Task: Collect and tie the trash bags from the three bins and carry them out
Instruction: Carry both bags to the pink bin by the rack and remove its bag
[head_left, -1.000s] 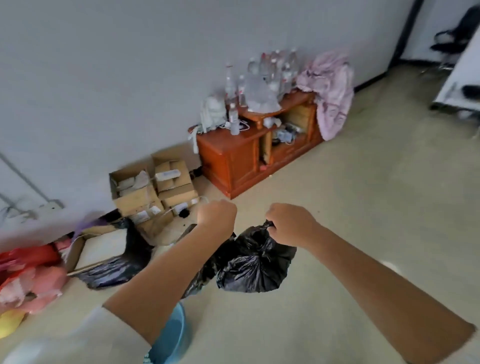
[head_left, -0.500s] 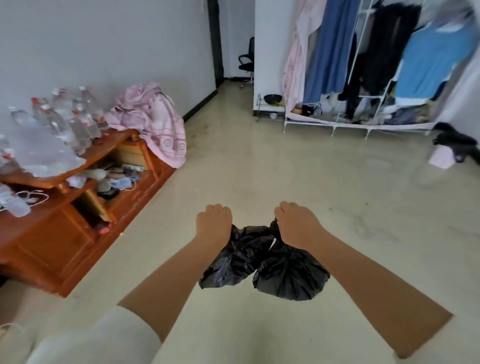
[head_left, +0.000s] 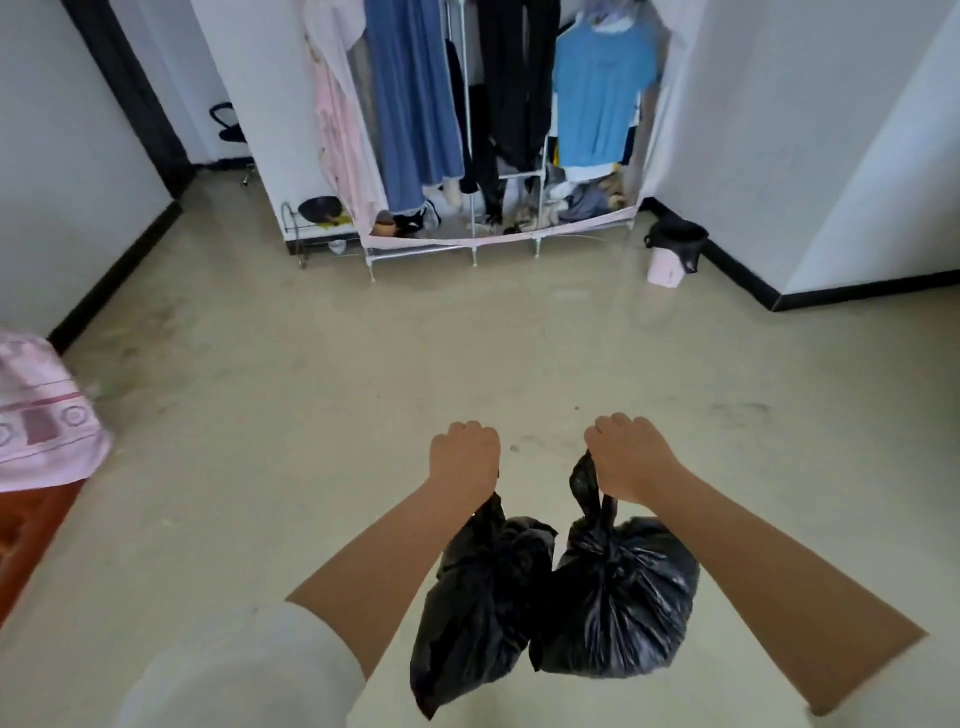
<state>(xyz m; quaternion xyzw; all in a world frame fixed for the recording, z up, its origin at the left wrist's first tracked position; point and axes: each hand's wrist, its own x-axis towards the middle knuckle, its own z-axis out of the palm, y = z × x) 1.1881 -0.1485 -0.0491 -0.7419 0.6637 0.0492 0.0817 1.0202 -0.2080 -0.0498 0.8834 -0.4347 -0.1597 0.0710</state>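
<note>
Two tied black trash bags hang in front of me above the floor. My left hand (head_left: 464, 457) grips the top of the left trash bag (head_left: 478, 603), which hangs long and narrow. My right hand (head_left: 628, 457) grips the knotted ears of the right trash bag (head_left: 618, 608), which is rounder and fuller. The two bags touch side by side. Far ahead on the right, a small pink bin (head_left: 670, 260) with a black liner (head_left: 675, 236) stands by the wall corner.
An open clothes rack (head_left: 483, 130) with hanging garments fills the far side. A small metal shoe rack (head_left: 311, 228) stands to its left, beside a dark-framed doorway (head_left: 130, 93). A pink cloth (head_left: 41, 415) over a wooden cabinet (head_left: 26, 525) sits at my left.
The view has swung right, from the wooden cabinet with bottles round to the clothes rack and pink bin. Both hands keep their grip; the bags now hang lower and a little apart.
</note>
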